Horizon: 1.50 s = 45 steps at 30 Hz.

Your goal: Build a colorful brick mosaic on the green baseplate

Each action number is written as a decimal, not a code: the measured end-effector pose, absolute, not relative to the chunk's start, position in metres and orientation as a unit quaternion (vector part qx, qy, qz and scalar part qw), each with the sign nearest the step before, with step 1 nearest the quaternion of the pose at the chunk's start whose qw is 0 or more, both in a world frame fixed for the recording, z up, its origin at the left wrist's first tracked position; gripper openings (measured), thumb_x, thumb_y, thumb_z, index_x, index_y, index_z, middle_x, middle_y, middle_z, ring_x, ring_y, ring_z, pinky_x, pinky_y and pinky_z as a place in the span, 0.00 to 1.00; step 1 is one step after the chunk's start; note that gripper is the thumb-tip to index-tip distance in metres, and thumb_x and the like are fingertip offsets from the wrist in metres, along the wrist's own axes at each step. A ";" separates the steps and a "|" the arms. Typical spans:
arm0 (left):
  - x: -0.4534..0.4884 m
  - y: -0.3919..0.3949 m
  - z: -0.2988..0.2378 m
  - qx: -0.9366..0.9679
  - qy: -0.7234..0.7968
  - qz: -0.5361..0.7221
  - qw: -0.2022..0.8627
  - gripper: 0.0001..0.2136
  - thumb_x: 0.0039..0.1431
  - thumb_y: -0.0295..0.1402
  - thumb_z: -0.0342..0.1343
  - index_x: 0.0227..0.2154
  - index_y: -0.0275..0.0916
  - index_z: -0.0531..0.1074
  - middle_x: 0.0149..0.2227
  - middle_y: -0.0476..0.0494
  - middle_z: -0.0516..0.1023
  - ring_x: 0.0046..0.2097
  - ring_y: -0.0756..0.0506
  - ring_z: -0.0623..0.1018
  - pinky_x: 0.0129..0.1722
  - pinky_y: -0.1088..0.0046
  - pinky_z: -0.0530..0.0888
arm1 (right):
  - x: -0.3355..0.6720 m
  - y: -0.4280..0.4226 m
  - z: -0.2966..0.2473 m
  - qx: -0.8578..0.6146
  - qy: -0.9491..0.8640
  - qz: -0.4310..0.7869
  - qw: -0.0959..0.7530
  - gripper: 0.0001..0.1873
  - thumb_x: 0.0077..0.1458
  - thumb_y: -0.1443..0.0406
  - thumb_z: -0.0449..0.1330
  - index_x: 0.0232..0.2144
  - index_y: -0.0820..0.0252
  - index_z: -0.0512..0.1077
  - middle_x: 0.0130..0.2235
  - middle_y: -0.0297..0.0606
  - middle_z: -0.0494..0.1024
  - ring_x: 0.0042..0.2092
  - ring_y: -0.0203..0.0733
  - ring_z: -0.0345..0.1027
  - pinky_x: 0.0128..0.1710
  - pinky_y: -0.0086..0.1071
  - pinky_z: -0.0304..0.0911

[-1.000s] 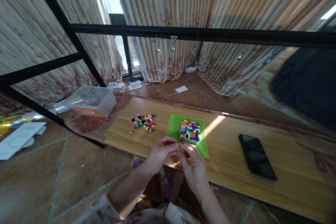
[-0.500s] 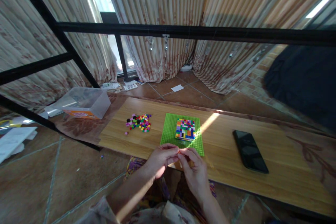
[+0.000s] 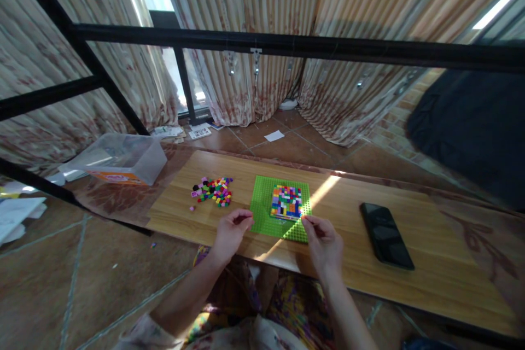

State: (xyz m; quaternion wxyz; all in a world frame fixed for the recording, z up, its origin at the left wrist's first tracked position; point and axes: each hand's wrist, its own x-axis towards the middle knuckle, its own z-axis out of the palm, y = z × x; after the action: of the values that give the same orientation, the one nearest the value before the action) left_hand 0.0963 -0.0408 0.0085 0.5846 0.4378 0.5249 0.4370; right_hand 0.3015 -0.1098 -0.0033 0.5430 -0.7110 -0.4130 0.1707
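A green studded baseplate (image 3: pixel 262 224) lies on the wooden board, with a low square block of multicoloured toy bricks (image 3: pixel 286 201) on it. My right hand (image 3: pixel 326 243) pinches thumb and forefinger at the block's lower right corner; whatever is between the fingertips is too small to make out. At the plate's left edge is my left hand (image 3: pixel 230 234), thumb and forefinger pressed together, their contents hidden. Farther left, a loose pile of small bricks (image 3: pixel 213 191) is spread out, with a single pink brick (image 3: pixel 192 208) apart from it.
A black phone (image 3: pixel 386 235) lies on the right of the wooden board (image 3: pixel 340 202). Behind the board's left end stands a clear plastic box (image 3: pixel 150 161) with an orange label. A black metal rail (image 3: pixel 320 46) crosses in front of the curtains.
My hands, pressed together in front of the plate before, have parted. The left moved left and the right moved up and right to the block's corner. The view shifted slightly.
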 end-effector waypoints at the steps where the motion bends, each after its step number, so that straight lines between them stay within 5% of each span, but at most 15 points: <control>1: 0.093 -0.037 0.005 0.454 0.534 0.439 0.562 0.06 0.41 0.30 0.62 0.26 0.37 0.76 0.25 0.50 0.76 0.28 0.52 0.73 0.30 0.78 0.70 | 0.301 -0.108 -0.003 -0.713 -0.416 0.168 0.539 0.17 0.52 0.53 0.59 0.31 0.60 0.76 0.31 0.38 0.76 0.32 0.38 0.67 0.33 0.32 0.63; 12: 0.080 -0.028 -0.019 0.512 0.535 0.429 0.516 0.06 0.45 0.33 0.61 0.28 0.39 0.77 0.28 0.49 0.77 0.30 0.49 0.74 0.33 0.76 0.71 | 0.291 -0.103 0.003 -0.779 -0.396 0.088 0.478 0.19 0.52 0.50 0.57 0.28 0.60 0.76 0.27 0.37 0.74 0.27 0.38 0.66 0.29 0.31 0.58; 36: 0.076 -0.031 -0.022 0.542 0.529 0.413 0.506 0.06 0.47 0.34 0.61 0.29 0.40 0.77 0.28 0.48 0.78 0.32 0.48 0.75 0.34 0.75 0.70 | 0.275 -0.094 -0.001 -0.787 -0.380 0.018 0.486 0.20 0.54 0.49 0.56 0.23 0.59 0.71 0.24 0.36 0.72 0.26 0.38 0.64 0.29 0.31 0.56; 45: 0.083 -0.034 -0.003 0.518 0.519 0.436 0.521 0.05 0.46 0.32 0.62 0.28 0.39 0.78 0.27 0.49 0.78 0.31 0.49 0.74 0.34 0.75 0.69 | 0.278 -0.102 -0.005 -0.780 -0.365 0.074 0.503 0.23 0.52 0.47 0.56 0.32 0.61 0.75 0.30 0.39 0.76 0.27 0.38 0.65 0.30 0.31 0.59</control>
State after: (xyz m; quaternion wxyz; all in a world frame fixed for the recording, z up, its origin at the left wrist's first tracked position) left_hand 0.0830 -0.0341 -0.0027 0.5211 0.5182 0.5192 0.4363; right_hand 0.2779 -0.1018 -0.0051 0.5027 -0.7800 -0.3654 0.0736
